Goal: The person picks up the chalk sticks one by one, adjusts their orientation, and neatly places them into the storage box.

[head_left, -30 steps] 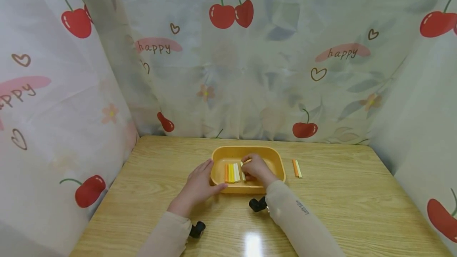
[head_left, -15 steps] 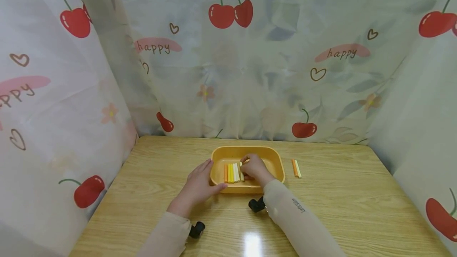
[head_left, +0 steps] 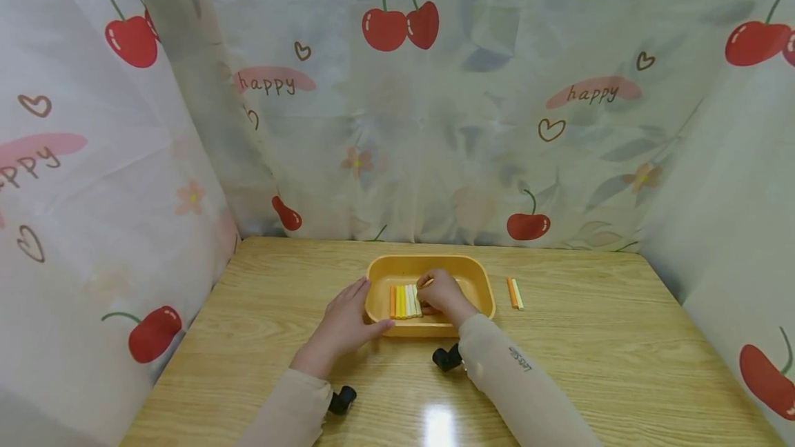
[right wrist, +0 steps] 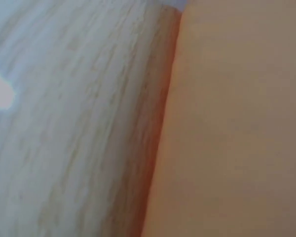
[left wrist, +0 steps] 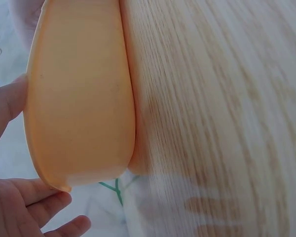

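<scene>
A row of orange, yellow and white chalk sticks (head_left: 402, 301) lies side by side in a yellow-orange plastic tray (head_left: 478, 274). My right hand (head_left: 444, 293) reaches into the tray with bent fingers and holds the pale chalk stick (head_left: 419, 303) at the row's right end, up against its neighbour. Spread along the tray's left end, my left hand (head_left: 348, 319) rests its thumb on the front rim and its fairly straight fingers at the left side. The left wrist view has thumb and fingertips at the rim. Only the tray's outer wall (right wrist: 237, 123) and the table show in the right wrist view.
Two more chalk sticks, an orange one (head_left: 512, 293) and a pale one (head_left: 518, 294), lie on the wooden table (head_left: 590, 350) right of the tray. A cherry-print curtain (head_left: 435, 157) encloses the back and sides.
My right hand has shifted slightly left, bringing the pale chalk stick across a small gap to the end of the row. The left hand and the tray keep their places.
</scene>
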Tool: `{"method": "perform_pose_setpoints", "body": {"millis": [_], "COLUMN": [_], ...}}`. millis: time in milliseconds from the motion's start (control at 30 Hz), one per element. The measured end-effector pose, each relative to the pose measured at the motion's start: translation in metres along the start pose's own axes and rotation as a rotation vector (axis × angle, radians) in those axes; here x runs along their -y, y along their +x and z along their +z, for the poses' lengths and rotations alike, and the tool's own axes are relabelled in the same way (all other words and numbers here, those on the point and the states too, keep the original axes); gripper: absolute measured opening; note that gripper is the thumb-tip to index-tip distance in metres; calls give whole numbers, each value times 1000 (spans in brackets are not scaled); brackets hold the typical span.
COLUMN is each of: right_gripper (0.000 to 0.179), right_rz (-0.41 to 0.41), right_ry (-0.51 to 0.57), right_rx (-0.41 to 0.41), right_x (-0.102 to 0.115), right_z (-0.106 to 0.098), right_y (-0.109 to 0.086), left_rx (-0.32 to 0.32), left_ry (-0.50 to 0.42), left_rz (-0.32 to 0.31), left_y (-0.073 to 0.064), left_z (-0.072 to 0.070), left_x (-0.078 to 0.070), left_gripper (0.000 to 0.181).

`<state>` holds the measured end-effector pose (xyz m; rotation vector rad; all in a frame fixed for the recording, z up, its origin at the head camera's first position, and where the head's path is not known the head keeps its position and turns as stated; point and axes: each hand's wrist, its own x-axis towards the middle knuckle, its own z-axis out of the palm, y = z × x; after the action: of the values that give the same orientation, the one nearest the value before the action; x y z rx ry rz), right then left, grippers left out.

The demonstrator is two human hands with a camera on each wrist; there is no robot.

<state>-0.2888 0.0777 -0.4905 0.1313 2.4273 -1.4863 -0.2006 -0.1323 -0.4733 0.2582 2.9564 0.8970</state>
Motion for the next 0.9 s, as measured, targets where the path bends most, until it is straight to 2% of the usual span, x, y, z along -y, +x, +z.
{"method": "perform_pose_setpoints", "body": {"millis": [233,467,733,900], "right_gripper": [24,25,25,18], "right_rz": [-2,-52,-96,-120], "right_ry": [17,37,27,48], "right_rx": [7,2,7,31], "right_x": [3,11,28,38], "right_z": [-8,-19,-33,-43], "right_y": [-6,-18,-35,-47], "left_rx": [9,12,12,-1], "left_ry": [3,-2,0,11], "left_rz": [-7,-18,-15,11], "left_y": [0,0,0,-1], "left_z": [2,2,0,-1], "left_x": [0,-1,-1,-1], "left_gripper": [102,103,102,101]}}
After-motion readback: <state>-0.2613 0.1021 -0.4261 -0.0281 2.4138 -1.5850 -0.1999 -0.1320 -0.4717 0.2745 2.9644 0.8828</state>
